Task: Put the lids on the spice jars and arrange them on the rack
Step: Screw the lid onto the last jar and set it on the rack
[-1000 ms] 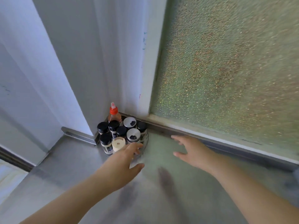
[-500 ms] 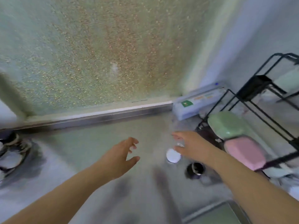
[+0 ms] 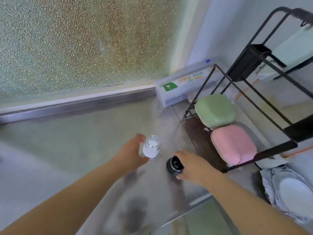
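Observation:
A small clear glass spice jar (image 3: 151, 146) with white powder stands open, without a lid, on the steel counter. My left hand (image 3: 131, 154) is wrapped around its left side. Just right of it lies a black lid (image 3: 174, 165), underside up. My right hand (image 3: 193, 165) grips that lid from the right, thumb at its front. A black wire rack (image 3: 240, 116) stands to the right of both hands.
The rack's lower shelf holds a green pad (image 3: 215, 110) and a pink pad (image 3: 234, 144). A long white box (image 3: 179, 87) lies against the frosted window (image 3: 84, 43). A white plate on cloth (image 3: 294, 197) sits at the right edge. The steel counter (image 3: 84, 138) stretches left.
The view has swung right, away from the round spice rack in the left corner. Both hands have come down; the left now holds the jar, the right the black lid.

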Available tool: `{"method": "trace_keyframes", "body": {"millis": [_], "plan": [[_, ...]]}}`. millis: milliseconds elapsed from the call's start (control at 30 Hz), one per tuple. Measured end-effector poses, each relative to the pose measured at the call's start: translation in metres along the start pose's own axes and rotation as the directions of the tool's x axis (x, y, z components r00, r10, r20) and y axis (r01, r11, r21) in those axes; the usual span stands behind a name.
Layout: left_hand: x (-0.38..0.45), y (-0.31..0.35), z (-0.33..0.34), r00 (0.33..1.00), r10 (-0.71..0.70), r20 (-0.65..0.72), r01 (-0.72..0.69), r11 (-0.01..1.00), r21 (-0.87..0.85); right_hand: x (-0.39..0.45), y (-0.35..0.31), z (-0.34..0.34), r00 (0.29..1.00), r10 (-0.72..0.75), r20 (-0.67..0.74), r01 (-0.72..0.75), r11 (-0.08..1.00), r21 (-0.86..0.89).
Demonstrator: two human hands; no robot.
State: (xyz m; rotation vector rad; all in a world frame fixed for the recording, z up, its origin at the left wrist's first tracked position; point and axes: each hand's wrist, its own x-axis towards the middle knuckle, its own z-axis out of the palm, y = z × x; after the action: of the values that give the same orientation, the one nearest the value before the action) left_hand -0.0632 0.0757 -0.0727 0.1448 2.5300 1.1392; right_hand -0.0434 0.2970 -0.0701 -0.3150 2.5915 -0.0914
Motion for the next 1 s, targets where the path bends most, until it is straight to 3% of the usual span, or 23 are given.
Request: {"method": "trace_keyframes", "body": {"millis": [167, 300, 400, 567, 700, 833, 1000], "plan": [[0.026, 0.001, 0.022, 0.996, -0.051, -0.074, 0.041, 0.991, -0.124, 0.01, 0.009, 0.017, 0.994, -0.043, -0.097, 0.05, 0.996, 0.074], [0.041, -0.004, 0.035, 0.997, -0.07, -0.032, 0.063, 0.981, -0.184, 0.0, 0.01, 0.009, 0.986, 0.005, -0.166, 0.055, 0.933, 0.356], [0.04, -0.004, 0.036, 0.997, -0.064, -0.035, 0.051, 0.957, -0.285, -0.007, 0.01, -0.009, 0.97, 0.045, -0.239, 0.075, 0.881, 0.468], [0.008, 0.014, 0.014, 0.997, -0.015, -0.075, -0.024, 0.872, -0.489, -0.019, -0.002, -0.055, 0.941, 0.035, -0.336, 0.175, 0.8, 0.574], [-0.03, 0.02, -0.029, 0.98, 0.076, -0.182, -0.155, 0.867, -0.474, -0.025, -0.028, -0.095, 0.926, -0.033, -0.377, 0.276, 0.738, 0.615], [-0.068, 0.02, -0.092, 0.936, 0.127, -0.329, -0.244, 0.907, -0.343, -0.027, -0.079, -0.14, 0.897, -0.164, -0.41, 0.377, 0.767, 0.519], [-0.121, 0.013, -0.169, 0.825, 0.126, -0.55, -0.238, 0.962, -0.137, -0.024, -0.163, -0.185, 0.783, -0.437, -0.442, 0.549, 0.82, 0.161]]}}
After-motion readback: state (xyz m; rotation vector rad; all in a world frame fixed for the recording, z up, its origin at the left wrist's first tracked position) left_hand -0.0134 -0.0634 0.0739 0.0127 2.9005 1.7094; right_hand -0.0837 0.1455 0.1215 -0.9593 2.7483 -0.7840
